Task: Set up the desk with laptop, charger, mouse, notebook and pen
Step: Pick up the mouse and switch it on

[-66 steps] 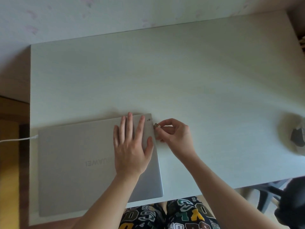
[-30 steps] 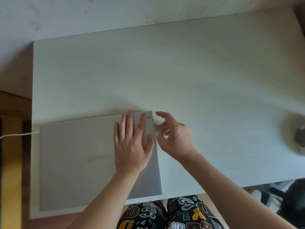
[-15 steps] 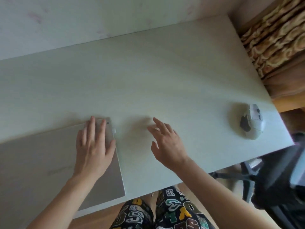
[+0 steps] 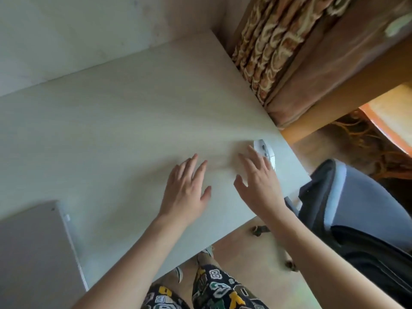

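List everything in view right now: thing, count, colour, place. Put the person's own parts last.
desk: one, pale whitish wood grain, fills the middle of the view
laptop: one, silver, lid closed, lower left on the desk, partly out of frame
small plug: one, white, sticking out of the laptop's right edge near its far corner
mouse: one, white and grey, near the desk's right edge, partly hidden by the right hand
curtain: one, brown and cream pattern, beyond the desk's right end
chair: one, grey-blue with black, to the right of the desk
left hand: one, fingers spread, over bare desk, holding nothing
right hand: one, fingers spread, reaching at the mouse
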